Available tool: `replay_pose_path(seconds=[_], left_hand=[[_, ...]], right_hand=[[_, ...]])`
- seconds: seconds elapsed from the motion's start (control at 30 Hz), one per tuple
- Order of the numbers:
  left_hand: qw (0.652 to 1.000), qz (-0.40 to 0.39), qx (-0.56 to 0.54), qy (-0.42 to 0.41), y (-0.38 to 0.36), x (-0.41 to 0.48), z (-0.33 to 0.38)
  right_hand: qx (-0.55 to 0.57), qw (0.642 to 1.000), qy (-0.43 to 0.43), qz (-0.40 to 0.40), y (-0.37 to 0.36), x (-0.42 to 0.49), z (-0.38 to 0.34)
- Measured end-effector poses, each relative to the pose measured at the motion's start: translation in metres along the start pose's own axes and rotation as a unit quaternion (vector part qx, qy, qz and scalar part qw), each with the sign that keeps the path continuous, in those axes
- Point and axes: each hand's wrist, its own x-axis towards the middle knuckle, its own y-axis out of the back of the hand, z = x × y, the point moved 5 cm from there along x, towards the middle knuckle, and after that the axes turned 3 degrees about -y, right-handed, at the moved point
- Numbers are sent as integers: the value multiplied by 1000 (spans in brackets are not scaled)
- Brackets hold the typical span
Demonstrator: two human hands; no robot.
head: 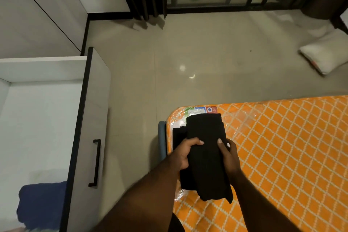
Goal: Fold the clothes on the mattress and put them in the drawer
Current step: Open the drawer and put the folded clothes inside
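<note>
Black garment (205, 165) was gripped by the left hand (183, 153) and right hand (230, 158), fingers (198, 142) curled round it. Its loose lower end could unfold.

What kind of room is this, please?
Most likely a bedroom. An orange mattress lies in plastic wrap, a white pillow lies on the floor, and an open white drawer holds a blue cloth. The left hand and right hand grip a black garment.

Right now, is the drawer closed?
No, the drawer is pulled out, and a blue garment lies inside it.
</note>
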Motion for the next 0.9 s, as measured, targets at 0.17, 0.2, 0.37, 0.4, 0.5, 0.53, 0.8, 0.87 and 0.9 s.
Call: replay_pose_path(seconds=[0.17, 0.2, 0.37, 0.4, 0.5, 0.53, 0.8, 0.87, 0.9], left_hand=[[999, -45, -2, -5, -2, -30, 29], [999, -47, 2, -14, -2, -38, 37], [997, -48, 9, -66, 7, -78, 74], [996, -44, 6, -75, 11, -86, 81], [995, -38, 6, -96, 21, -119, 103], [994, -32, 8, -104, 25, -131, 110], [978, 23, -49, -200, 65, -200, 171], [969, 47, -66, -233, 75, -218, 186], [965, 53, -74, -247, 79, -225, 192]], right_hand=[[30, 990, -15, -138, -22, -30, -36], [29, 987, -21, -155, -29, -38, -44], [52, 979, -57, -187, -60, -63, -74], [52, 977, -62, -196, -68, -68, -81], [47, 974, -45, -219, -94, -80, -106], [42, 975, -32, -216, -102, -83, -117], [-31, 957, 21, -289, -187, -94, -191], [-34, 948, 20, -316, -214, -96, -200], [-33, 944, 21, -329, -226, -97, -203]])
